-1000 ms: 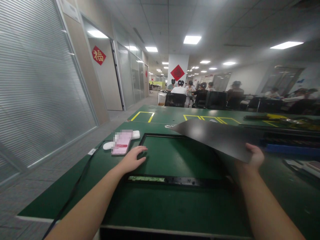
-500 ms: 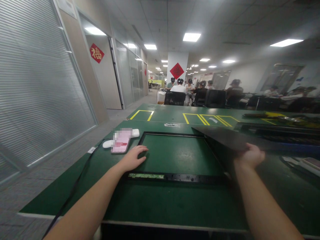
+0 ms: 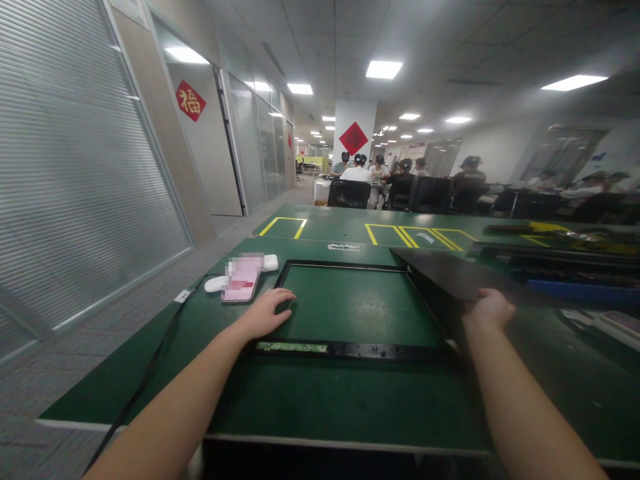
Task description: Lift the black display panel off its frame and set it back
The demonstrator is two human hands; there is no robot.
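A thin black rectangular frame (image 3: 395,352) lies on the green tabletop, with a strip of green circuit board (image 3: 293,347) along its near left edge. Across the frame's left side rests my left hand (image 3: 273,308), fingers and thumb apart over the opening. My right hand (image 3: 489,308) is closed on the edge of a dark flat panel (image 3: 445,272), which is tilted up at the frame's right side. Part of the right fingers is hidden by the hand itself. Whether the panel still touches the frame I cannot tell.
A pink phone (image 3: 243,280) on a white stand is left of the frame, near a black cable (image 3: 165,347). More dark panels (image 3: 525,259) and a blue item (image 3: 575,291) lie at right. Yellow tape outlines (image 3: 390,227) mark the far table. People sit beyond.
My right hand and the dark panel have shifted slightly left, towards the frame. My left hand has stayed on the frame's left side. The view has tipped a little.
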